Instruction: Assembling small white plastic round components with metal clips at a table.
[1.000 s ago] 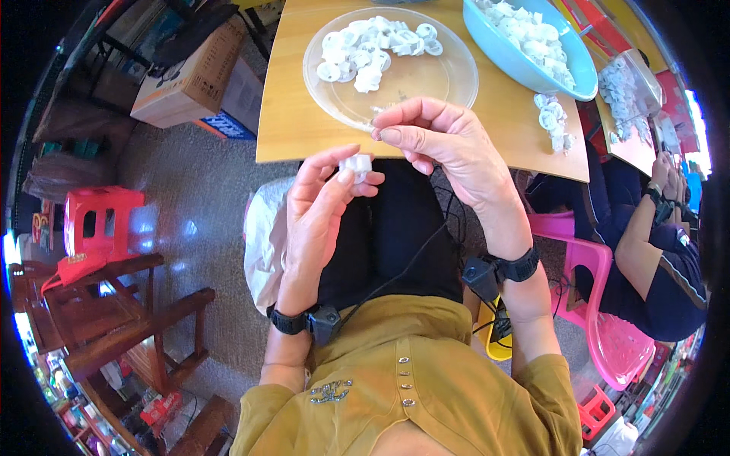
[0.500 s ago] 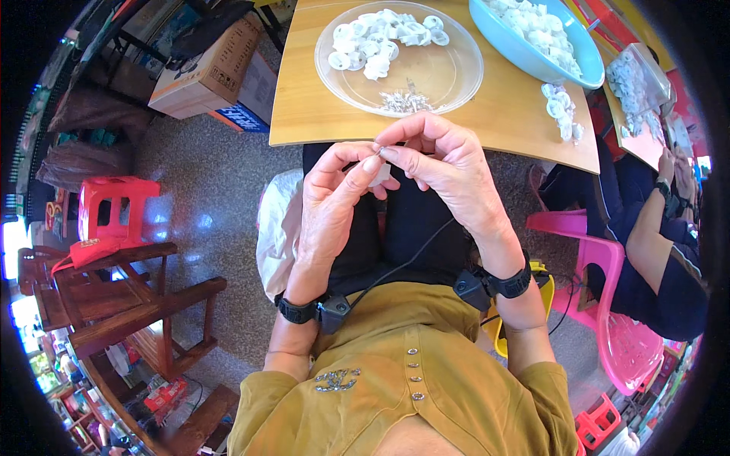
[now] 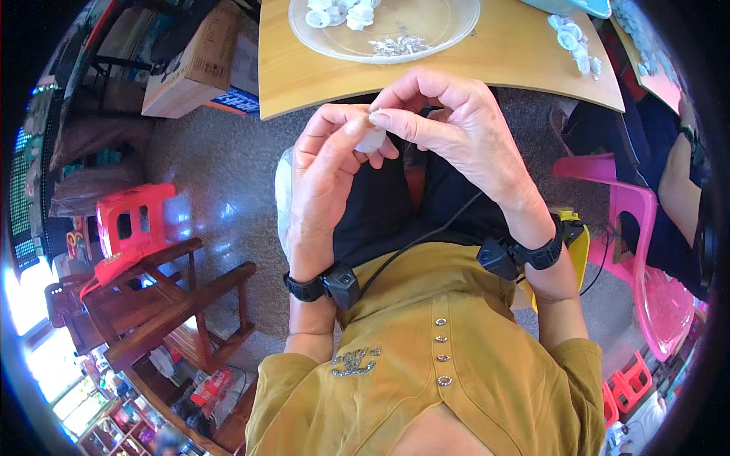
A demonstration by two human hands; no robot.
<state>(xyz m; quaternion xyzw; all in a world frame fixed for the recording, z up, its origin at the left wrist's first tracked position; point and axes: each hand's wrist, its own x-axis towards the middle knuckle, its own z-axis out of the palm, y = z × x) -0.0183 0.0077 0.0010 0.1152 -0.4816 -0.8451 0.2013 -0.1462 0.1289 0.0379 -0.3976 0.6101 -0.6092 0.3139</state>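
Observation:
My left hand (image 3: pixel 325 156) is closed around a small white plastic piece (image 3: pixel 371 140), held above my lap just short of the table edge. At its upper end, my right hand (image 3: pixel 456 129) pinches with thumb and forefinger, the tips meeting those of the left hand. Whatever is between the right fingertips is too small to make out. Beyond the hands, a clear round tray (image 3: pixel 303 36) holds white ring-shaped plastic parts (image 3: pixel 342 12) and a pile of thin silvery metal pins (image 3: pixel 399 46).
More white parts (image 3: pixel 574 45) lie on the wooden table (image 3: pixel 509 61), near a light blue basin (image 3: pixel 582 6). To the left are a cardboard box (image 3: pixel 194 64), red stool (image 3: pixel 137 220) and wooden chair (image 3: pixel 171 315). A pink chair (image 3: pixel 646 220) and another person's arm (image 3: pixel 679 186) are at right.
The view has shifted, so the table and tray sit higher in the picture. Both hands stay together at the white plastic piece, which shows a little more between the fingers.

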